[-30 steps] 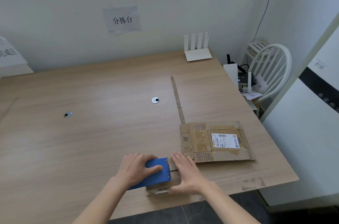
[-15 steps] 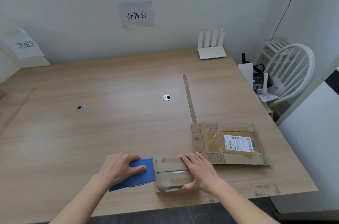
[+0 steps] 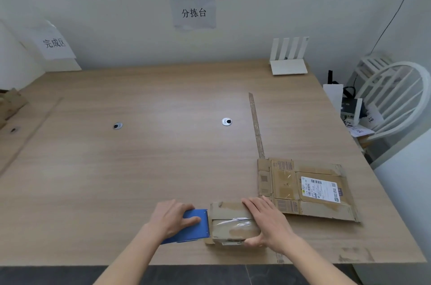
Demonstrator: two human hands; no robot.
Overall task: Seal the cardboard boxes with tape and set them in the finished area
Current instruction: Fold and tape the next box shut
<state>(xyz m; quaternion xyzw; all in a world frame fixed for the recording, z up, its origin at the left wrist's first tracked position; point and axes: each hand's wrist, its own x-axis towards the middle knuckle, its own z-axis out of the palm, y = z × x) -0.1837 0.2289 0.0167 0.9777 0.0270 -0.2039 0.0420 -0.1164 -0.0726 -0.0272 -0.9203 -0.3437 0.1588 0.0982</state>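
You see a wall sign (image 3: 193,12) reading 分拣台. A sheet (image 3: 54,42) at your left reads 完成区. The label (image 3: 320,189) on the flattened box (image 3: 305,188) is too small to read.

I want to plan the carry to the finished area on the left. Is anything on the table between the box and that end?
Nothing visible blocks it. From the box leftward the table shows only flush grommets. The dispenser in the left hand sits against the box's left side. Cardboard already lies at the far-left edge.

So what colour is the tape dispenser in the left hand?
Blue; the tape dispenser, gripped by the left hand, shows in the head view.
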